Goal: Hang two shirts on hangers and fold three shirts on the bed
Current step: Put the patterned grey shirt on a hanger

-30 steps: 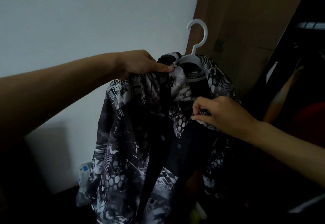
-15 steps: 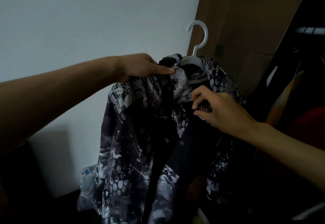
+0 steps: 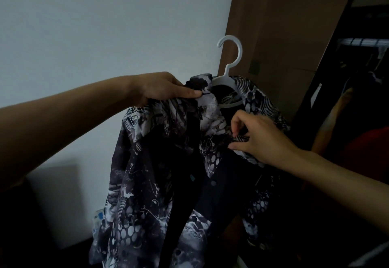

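Observation:
A black-and-white patterned button shirt (image 3: 147, 183) hangs in the air on a white plastic hanger (image 3: 230, 61), whose hook stands free above the collar. My left hand (image 3: 162, 88) grips the shirt's left shoulder and collar, holding shirt and hanger up. My right hand (image 3: 259, 139) pinches the right front edge of the shirt just below the collar, thumb and fingers closed on the cloth. The shirt front hangs open, with dark buttons showing along the placket. Most of the hanger's bar is hidden inside the shirt.
A plain white wall (image 3: 94, 25) fills the left. Behind the hanger stands a brown wardrobe panel (image 3: 284, 25). On the right is a dark open wardrobe with hanging clothes (image 3: 362, 145), one red. A small bag or packet (image 3: 99, 219) lies low by the wall.
The right hand has shifted up along the shirt's front edge toward the collar and re-pinched the cloth. The left hand keeps its grip, and the view has tilted slightly upward.

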Demonstrator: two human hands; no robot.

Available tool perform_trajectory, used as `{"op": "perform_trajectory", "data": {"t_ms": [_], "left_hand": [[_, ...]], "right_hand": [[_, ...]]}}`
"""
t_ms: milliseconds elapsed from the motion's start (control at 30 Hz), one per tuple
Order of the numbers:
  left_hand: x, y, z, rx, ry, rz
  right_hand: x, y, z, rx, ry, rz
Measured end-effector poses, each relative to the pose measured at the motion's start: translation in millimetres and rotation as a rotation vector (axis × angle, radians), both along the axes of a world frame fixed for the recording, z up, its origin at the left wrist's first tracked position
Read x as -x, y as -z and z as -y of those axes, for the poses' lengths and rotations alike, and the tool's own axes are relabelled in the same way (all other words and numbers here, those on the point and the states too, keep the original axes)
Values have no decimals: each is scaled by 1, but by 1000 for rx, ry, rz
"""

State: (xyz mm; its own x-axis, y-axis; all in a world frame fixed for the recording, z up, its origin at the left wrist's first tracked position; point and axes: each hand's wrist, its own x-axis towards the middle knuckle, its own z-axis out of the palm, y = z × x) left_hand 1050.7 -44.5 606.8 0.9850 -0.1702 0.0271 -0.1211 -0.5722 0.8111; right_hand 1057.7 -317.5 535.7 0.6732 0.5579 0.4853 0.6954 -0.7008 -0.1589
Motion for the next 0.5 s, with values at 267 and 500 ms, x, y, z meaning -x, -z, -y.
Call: {"op": "perform_trajectory", "data": {"t_ms": [267,500], "left_hand": [[0,0,5,17,-6,-16],[1,6,9,6,-1,-22]], "right_hand": [[-12,-6,4,108,206,-86],[-6,-8,3,356,196,-41]]}}
